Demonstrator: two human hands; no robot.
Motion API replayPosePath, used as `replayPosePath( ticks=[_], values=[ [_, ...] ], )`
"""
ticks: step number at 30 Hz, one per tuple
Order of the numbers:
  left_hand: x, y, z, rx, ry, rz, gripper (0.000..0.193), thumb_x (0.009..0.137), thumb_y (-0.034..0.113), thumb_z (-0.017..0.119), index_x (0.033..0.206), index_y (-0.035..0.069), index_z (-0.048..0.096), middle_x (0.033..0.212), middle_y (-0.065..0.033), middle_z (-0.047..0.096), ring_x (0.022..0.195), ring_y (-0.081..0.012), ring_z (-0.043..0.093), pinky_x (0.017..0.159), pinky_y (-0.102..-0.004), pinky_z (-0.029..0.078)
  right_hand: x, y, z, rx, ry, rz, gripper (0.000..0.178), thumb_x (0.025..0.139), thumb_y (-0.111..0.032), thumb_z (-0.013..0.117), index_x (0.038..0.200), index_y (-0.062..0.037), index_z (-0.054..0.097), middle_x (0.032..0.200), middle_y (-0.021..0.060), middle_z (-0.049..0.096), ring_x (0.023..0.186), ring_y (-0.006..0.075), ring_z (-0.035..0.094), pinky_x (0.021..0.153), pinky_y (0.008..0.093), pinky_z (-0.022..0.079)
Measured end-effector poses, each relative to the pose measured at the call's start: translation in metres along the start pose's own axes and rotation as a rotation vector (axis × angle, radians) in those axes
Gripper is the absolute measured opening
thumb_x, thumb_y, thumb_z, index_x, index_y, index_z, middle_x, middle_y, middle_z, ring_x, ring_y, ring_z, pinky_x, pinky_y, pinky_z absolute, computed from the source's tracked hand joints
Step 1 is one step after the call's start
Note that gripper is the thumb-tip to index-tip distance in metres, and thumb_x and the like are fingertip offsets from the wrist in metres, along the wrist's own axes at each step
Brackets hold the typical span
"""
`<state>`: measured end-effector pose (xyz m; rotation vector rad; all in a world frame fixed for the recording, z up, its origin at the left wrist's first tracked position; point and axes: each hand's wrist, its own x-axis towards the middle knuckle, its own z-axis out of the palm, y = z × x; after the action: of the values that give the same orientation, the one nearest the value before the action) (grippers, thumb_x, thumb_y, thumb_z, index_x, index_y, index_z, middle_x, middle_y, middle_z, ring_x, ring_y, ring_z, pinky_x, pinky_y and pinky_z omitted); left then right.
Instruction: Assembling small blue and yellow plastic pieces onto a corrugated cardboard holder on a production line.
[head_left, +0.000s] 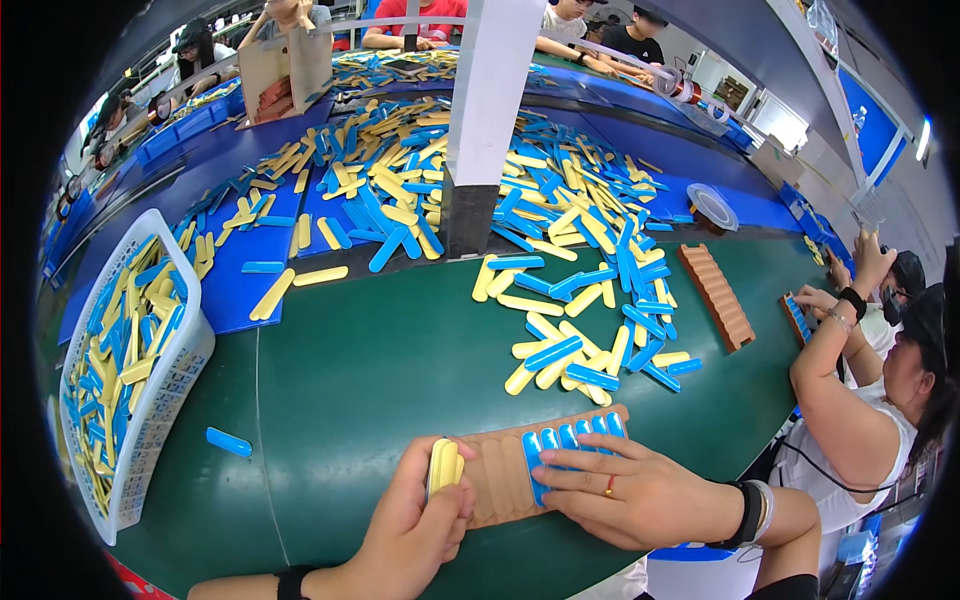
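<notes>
A brown grooved tray (pixel 495 480) lies in front of me on the green work surface. Short, round-ended blue strips (pixel 567 437) fill the grooves at its right end, while the left grooves show bare. Closed around a small stack of yellow strips (pixel 442 468), my left hand (pixel 415 530) is at the tray's left end, covering part of it. My right hand (pixel 640 495) rests with fingers stretched out over the blue strips, fingertips touching them. It hides the lower part of several strips. On this hand are a ring and dark and silver wristbands.
Beyond the tray spreads a big heap of loose blue and yellow strips (pixel 590 230), around a white post (pixel 490 100). At left stands a white basket (pixel 190 370) full of strips. Another brown tray (pixel 717 300) lies at right, near a co-worker (pixel 850 430). One blue strip (pixel 229 442) lies alone.
</notes>
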<state>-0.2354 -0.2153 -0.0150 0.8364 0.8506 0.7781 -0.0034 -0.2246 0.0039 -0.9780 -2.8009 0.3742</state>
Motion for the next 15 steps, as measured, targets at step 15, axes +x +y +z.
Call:
replayPosePath(
  ticks=[15],
  values=[
    [-0.013, -0.001, 0.011, -0.008, -0.335, 0.034, 0.039, 0.094, 0.011, 0.044, 0.131, 0.008, 0.031, 0.093, -0.0025, 0.047, 0.058, -0.0053, 0.038, 0.050, -0.0175, 0.033, 0.037, -0.005, -0.004, 0.820, 0.147, 0.300, 0.035, 0.075, -0.017, 0.073, 0.106, -0.0064, 0.062, 0.087, 0.0021, 0.060, 0.072, 0.0100, 0.050, 0.064, 0.0235, 0.041]
  ],
)
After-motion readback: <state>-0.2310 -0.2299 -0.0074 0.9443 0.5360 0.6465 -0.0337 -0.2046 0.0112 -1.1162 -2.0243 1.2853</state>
